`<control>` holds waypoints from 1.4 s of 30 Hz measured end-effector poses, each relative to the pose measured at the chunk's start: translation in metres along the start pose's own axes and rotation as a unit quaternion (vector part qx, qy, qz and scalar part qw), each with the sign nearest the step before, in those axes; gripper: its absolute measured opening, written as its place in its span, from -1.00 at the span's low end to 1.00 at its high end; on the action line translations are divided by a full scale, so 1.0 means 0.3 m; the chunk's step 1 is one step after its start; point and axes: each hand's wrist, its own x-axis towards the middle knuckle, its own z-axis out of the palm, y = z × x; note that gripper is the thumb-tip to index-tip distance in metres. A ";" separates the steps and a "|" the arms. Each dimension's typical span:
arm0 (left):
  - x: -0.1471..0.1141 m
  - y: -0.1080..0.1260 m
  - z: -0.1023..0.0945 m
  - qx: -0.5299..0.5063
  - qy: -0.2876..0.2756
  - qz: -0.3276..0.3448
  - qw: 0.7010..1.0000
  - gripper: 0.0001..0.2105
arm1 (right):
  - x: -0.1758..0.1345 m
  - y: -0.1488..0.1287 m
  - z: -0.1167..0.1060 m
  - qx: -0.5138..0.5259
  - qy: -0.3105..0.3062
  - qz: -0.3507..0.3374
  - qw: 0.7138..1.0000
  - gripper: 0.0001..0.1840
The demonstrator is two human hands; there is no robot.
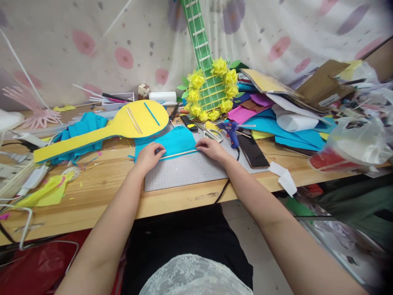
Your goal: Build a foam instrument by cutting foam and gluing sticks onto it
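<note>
Probably light and bendy, the white stick (180,154) mid-frame is best held near its ends, where left hand (149,155) and right hand (212,149) each have a pinching grip.

Cutting mat (184,174): on bench (107,180). Stick (179,155): along sheet (179,140) front edge, between left hand (149,156) and right hand (213,148). Smartphone (253,152): right of glue gun (232,134). Guitar model (212,96): behind.

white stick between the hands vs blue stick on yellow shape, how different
The white stick runs nearly crosswise; the blue stick slants more. The left hand and right hand are at the white stick, while the blue stick lies on the yellow shape. Both are thin and straight.
</note>
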 end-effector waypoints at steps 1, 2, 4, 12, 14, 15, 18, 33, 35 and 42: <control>-0.004 -0.009 -0.004 -0.008 -0.002 -0.006 1.000 -0.83 | -0.001 0.000 -0.002 0.009 0.001 0.006 1.000 -0.85; -0.008 -0.019 -0.007 -0.017 -0.006 -0.010 1.000 -0.83 | -0.003 -0.001 -0.004 0.018 0.001 0.011 1.000 -0.83; -0.013 -0.035 -0.009 -0.034 -0.015 -0.014 0.999 -0.83 | -0.005 0.000 -0.007 0.037 0.003 0.021 0.999 -0.78; -0.016 -0.044 0.000 -0.038 -0.022 -0.016 0.999 -0.82 | -0.010 0.017 -0.002 0.044 -0.013 0.009 0.999 -0.75; -0.015 -0.045 0.001 -0.042 -0.023 -0.019 0.999 -0.81 | -0.011 0.017 -0.002 0.050 -0.019 0.002 0.999 -0.72; -0.015 -0.045 0.002 -0.043 -0.023 -0.019 0.999 -0.81 | -0.012 0.016 -0.003 0.051 -0.019 0.000 0.998 -0.71; -0.014 -0.048 0.002 -0.047 -0.024 -0.021 0.998 -0.81 | -0.011 0.012 -0.005 0.048 -0.020 -0.005 0.999 -0.69; -0.012 -0.054 0.003 -0.051 -0.032 -0.024 0.998 -0.80 | -0.013 0.015 -0.008 0.000 -0.026 -0.019 0.999 -0.77; -0.011 -0.056 0.003 -0.050 -0.035 -0.021 0.998 -0.80 | -0.015 0.013 -0.009 -0.002 -0.024 -0.022 0.999 -0.77; -0.014 -0.060 0.007 -0.045 -0.031 -0.016 0.998 -0.79 | -0.023 0.008 -0.009 0.018 -0.017 -0.015 1.000 -0.76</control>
